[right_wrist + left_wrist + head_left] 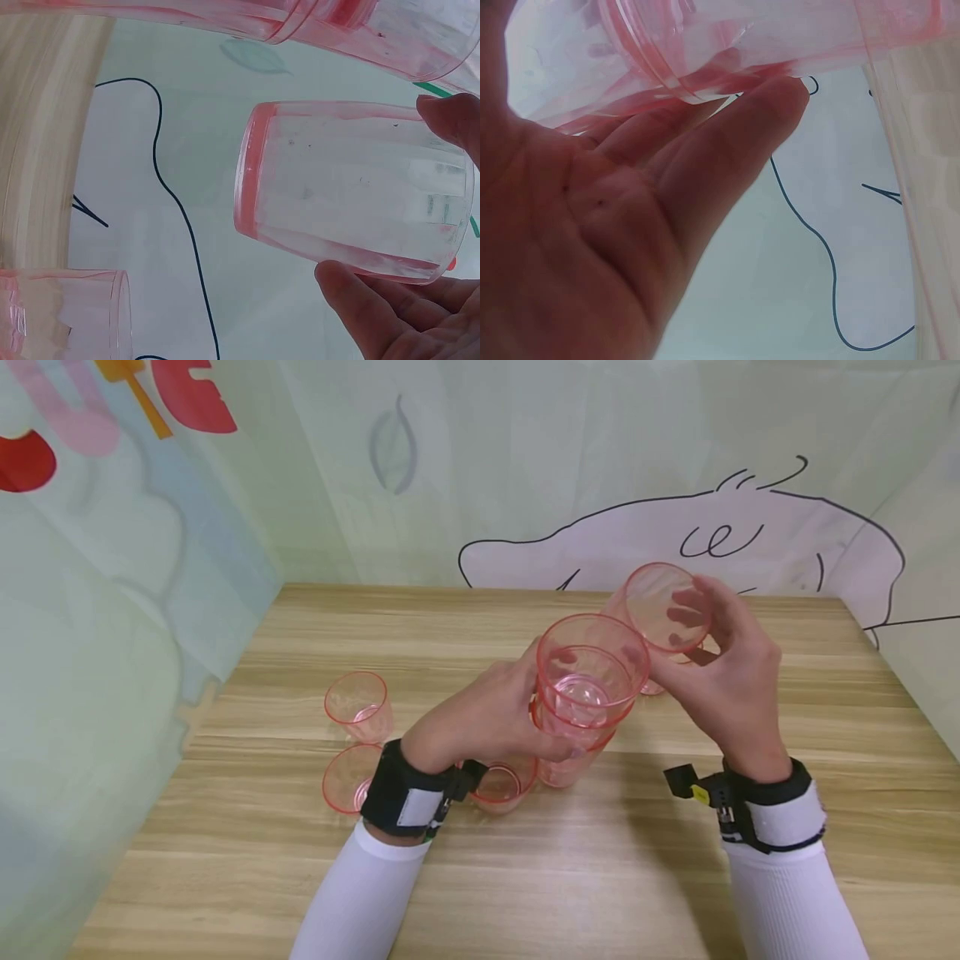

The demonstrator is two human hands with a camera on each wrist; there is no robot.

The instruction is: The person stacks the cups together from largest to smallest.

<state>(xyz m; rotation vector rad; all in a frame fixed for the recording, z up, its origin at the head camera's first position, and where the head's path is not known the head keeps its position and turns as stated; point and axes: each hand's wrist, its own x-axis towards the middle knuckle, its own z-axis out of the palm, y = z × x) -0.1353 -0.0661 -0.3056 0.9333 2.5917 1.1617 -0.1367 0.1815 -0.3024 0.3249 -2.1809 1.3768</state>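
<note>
My left hand [498, 718] grips a stack of nested clear pink plastic tumblers [588, 693], fingers behind it and thumb in front. The stack stands upright with its open tops toward me; in the left wrist view the tumblers [780, 34] cross above the fingers. My right hand [738, 685] holds a single pink tumbler [663, 597] between thumb and fingers, close to the upper right of the stack. In the right wrist view this tumbler [352, 187] shows nothing inside, and its base is apart from the stack.
Two pink tumblers, one farther [360, 702] and one nearer [348, 781], stand at the left of the wooden table [570, 885]. Another tumbler [498, 789] stands below the left hand. Beyond the right hand is a partly hidden tumbler [652, 688]. A printed curtain [525, 460] hangs behind.
</note>
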